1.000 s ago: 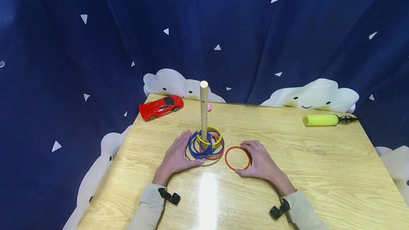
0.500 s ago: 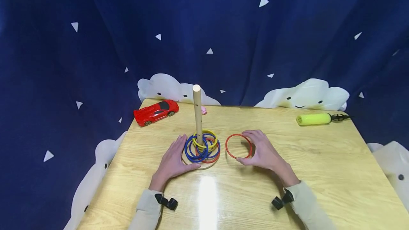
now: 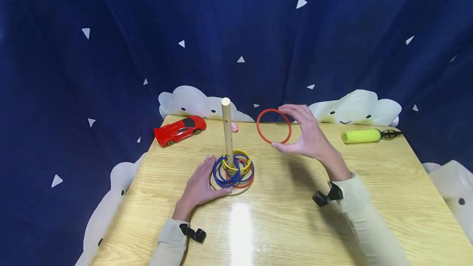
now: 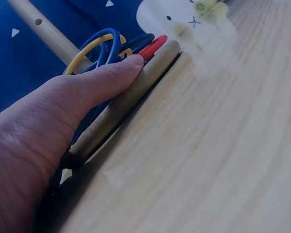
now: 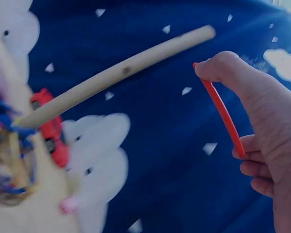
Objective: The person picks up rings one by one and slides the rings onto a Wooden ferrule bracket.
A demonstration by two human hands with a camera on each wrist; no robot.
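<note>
Thin red plastic ring [image 3: 274, 126], judged light and stiff, is pinched at its rim by right hand [image 3: 306, 134], right of upright wooden peg [image 3: 227, 128]; peg's base is steadied by flat left hand [image 3: 200, 186].

My left hand [image 3: 199, 186] hid part of the wooden base [image 3: 236, 191]; a small pink thing [image 3: 234, 127] behind the peg [image 3: 226, 130] was too small to identify.

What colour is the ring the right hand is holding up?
Red. The ring, pinched by the right hand, shows best in the head view.
</note>
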